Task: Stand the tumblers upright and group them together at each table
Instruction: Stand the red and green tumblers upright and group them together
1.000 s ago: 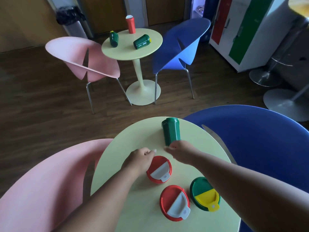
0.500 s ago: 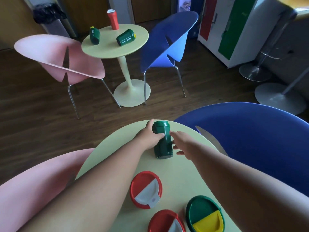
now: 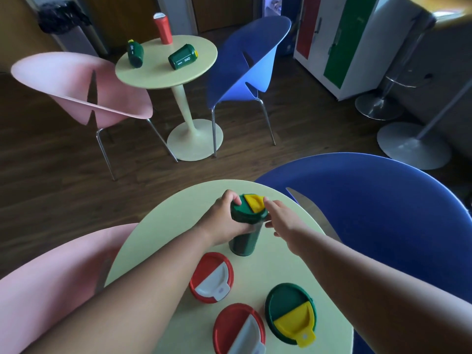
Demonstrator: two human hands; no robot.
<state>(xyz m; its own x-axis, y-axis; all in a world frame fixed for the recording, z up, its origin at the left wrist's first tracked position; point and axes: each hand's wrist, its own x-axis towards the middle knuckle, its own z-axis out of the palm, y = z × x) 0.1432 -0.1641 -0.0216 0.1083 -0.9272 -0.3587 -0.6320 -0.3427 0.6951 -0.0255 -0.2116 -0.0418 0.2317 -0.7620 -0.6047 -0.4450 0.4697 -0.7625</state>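
The green tumbler [image 3: 246, 226] is gripped upright by the left hand [image 3: 224, 221] near the near table [image 3: 158, 226]'s far edge; the right hand [image 3: 281, 221] is open beside it; 2 lie toppled on the far table [image 3: 199, 72].

Smooth matt plastic tumbler [image 3: 245, 226], glossy plastic chair shells [image 3: 383, 200], dark wood-plank floor [image 3: 63, 175], shiny metal chair legs [image 3: 104, 152].

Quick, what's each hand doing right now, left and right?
Left hand: holding the green tumbler, fingers curled round it just under its lid.
Right hand: open, fingers straight beside the lid, gripping nothing.
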